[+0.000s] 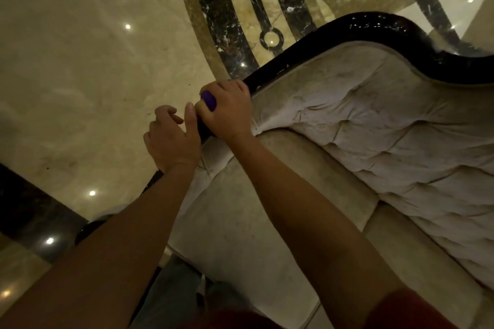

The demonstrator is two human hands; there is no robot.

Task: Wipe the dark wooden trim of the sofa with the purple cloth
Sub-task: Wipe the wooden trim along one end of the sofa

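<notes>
Polished beige marble floor (pixel 80 67) with dark inlaid bands lies under a cream tufted fabric sofa (pixel 374 141). On its glossy dark wooden trim (pixel 387 27), at the armrest corner, the right hand (pixel 227 109) curls around a small purple cloth (pixel 209 99) and presses it on the wood. The left hand (pixel 171 139) is just beside it, fingers loosely bent and holding nothing, the thumb near the right hand's thumb.
</notes>
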